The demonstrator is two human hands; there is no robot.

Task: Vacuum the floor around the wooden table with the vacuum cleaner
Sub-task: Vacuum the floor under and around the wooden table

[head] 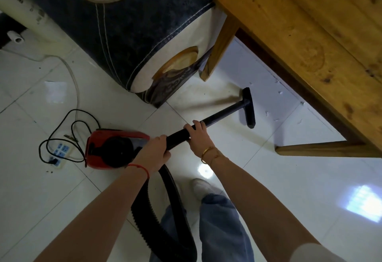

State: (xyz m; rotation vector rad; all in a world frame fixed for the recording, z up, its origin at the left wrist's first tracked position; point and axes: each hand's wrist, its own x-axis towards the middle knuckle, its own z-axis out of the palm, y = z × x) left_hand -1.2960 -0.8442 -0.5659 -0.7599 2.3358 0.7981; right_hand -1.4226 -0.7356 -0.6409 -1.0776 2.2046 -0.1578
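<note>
Both hands are gripping the vacuum wand: left hand low, right hand ahead. The floor head is working beside the wooden table corner; judging by visible specks, most floor remains.

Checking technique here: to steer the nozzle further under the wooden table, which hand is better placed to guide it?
Right, probably. The right hand grips the wand further forward, nearer the nozzle and table; the left hand grips the hose end behind.

Vacuum cleaner on tiled floor
</note>
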